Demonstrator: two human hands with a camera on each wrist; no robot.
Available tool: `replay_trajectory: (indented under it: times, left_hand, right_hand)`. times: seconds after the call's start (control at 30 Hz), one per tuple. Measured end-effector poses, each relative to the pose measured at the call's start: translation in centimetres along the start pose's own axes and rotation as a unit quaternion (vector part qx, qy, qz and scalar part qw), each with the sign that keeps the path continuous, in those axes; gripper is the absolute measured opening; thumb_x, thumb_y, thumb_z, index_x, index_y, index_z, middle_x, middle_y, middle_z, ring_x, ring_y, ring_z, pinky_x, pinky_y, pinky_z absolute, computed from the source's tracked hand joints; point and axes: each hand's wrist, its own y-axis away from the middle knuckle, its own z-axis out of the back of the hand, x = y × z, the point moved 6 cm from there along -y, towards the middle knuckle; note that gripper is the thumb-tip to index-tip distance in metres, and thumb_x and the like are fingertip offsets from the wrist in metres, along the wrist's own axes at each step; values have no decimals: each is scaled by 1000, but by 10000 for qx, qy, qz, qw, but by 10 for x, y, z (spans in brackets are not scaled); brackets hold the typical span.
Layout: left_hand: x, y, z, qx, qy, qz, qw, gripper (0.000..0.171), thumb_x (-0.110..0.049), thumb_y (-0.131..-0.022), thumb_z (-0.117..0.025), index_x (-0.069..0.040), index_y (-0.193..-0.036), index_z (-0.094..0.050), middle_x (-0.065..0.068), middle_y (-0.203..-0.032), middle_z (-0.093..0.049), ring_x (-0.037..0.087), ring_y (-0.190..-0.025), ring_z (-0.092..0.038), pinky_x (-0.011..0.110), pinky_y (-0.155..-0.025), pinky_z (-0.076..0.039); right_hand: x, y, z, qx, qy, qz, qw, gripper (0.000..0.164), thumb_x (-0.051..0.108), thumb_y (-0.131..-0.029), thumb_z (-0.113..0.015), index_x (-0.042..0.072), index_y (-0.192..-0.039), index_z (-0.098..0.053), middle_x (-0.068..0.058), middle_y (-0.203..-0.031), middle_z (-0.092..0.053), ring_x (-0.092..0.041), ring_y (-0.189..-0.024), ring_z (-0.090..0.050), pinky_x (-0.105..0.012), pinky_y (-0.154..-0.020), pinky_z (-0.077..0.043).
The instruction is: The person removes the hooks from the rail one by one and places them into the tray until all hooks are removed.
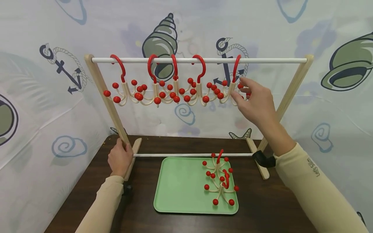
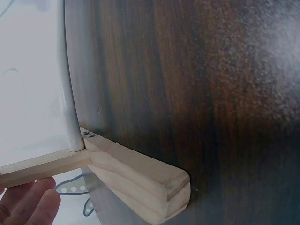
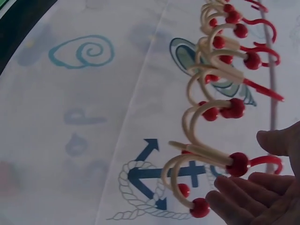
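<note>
Five cream hangers with curved arms, red ball tips and red hooks hang along the white upper rod point(image 1: 271, 60) of a wooden rack. My right hand point(image 1: 257, 102) is beside the rightmost hanger point(image 1: 231, 87), thumb and fingers spread apart around its side. In the right wrist view, that hanger's stem point(image 3: 206, 152) passes in front of the open palm, with the fingertips close to its red balls. Low on the left, my left hand point(image 1: 120, 158) grips the rack's left wooden post point(image 1: 109, 103) just above its foot; its fingertips point(image 2: 42, 201) show behind the post in the left wrist view.
A green tray point(image 1: 180, 187) on the dark wooden table point(image 1: 140, 207) bears two more hangers point(image 1: 222, 191) at its right side. A white lower rod point(image 1: 186, 155) runs behind the tray between the rack's feet. Patterned cloth point(image 1: 204, 123) hangs behind the rack.
</note>
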Motion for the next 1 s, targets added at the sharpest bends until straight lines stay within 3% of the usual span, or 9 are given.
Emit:
replay_trajectory:
  times: [0.2,0.53,1.0]
  left_hand:
    - [1,-1,-4,106,-5,35,9999,24,-20,-95,-54,-1,-110,-55,23,-86,-65,49,-74,-62,62,-60,-43]
    - [4,-1,-4,117,3,75,9999,24,-20,-96,-55,-2,-110,-55,23,-87,-65,49,-75,-63,61,-59,-43]
    - [3,-1,-4,110,-35,112,9999,25,-21,-96,-55,-1,-112,-55,24,-88,-65,50,-77,-62,62,-60,-43]
  right_hand:
    - [-12,-17,-14,234,88,-342,9991,55,34,-95,-62,12,-143,-50,-15,-127,-63,-33,-112,-62,-49,-79,-53]
    - [-20,-29,-23,-20,453,-212,9987,41,34,-96,-59,9,-128,-63,-13,-111,-71,-30,-97,-68,-45,-74,-49]
    - [-36,-31,-22,-28,536,-437,9976,39,38,-96,-57,9,-121,-68,-11,-110,-72,-28,-101,-66,-44,-74,-46]
